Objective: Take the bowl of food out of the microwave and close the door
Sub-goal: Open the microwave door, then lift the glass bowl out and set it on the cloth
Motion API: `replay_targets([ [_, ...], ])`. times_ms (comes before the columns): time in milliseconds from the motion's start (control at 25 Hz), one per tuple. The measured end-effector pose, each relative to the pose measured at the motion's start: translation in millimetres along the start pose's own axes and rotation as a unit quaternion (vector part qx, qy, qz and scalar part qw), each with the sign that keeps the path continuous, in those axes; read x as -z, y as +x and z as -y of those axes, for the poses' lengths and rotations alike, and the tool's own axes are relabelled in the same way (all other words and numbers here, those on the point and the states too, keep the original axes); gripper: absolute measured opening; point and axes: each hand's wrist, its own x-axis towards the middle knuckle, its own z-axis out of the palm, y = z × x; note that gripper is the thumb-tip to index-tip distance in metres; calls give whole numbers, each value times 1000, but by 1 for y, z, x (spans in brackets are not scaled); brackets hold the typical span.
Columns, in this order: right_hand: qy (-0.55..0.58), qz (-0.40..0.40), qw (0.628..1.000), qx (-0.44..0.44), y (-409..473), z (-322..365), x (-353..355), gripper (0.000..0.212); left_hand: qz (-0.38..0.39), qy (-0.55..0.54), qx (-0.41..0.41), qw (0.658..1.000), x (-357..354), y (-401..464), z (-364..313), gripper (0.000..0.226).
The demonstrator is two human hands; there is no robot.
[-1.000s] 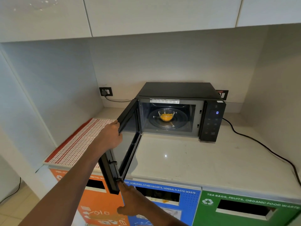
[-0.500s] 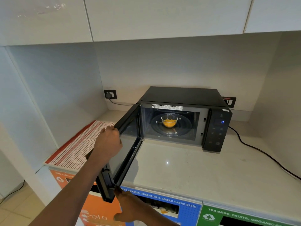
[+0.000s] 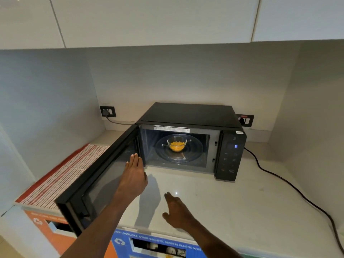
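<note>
- While the door [image 3: 96,175] stands swung wide to the left, the bowl [image 3: 176,144] of yellow food sits upright at the middle of the glass turntable [image 3: 193,151], deep inside the microwave [image 3: 188,138]
- From both hands the bowl lies forward and a little to the right, past the cavity's front sill; it is round, so no long axis dictates the grasp
- Left hand [image 3: 134,175] is the nearer one, its fingertips [image 3: 135,156] level with the hinge-side corner of the opening, fingers straight, close together and holding nothing
- Right hand [image 3: 176,211] hovers low over the counter [image 3: 232,205], well short of the microwave, fingers loosely spread and empty
- Judged from this, the reach has begun but no contact is made; the bowl is untouched and the door not yet closed
- Nothing lies between hands and bowl; the cavity roof and the hinge-side frame beside the left fingertips bound the way in
- Striped cloth [image 3: 61,170] lies beyond the door on the left; the power cable [image 3: 290,185] trails off right, clear of the path
</note>
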Motion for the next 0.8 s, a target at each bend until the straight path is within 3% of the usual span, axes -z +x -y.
replay_targets([
  [360,36,-69,995,-66,47,-80,60,69,10,-81,35,996,-46,61,-22,47],
  [800,88,-116,984,-107,96,-96,79,46,16,-172,64,983,-68,91,-26,37],
])
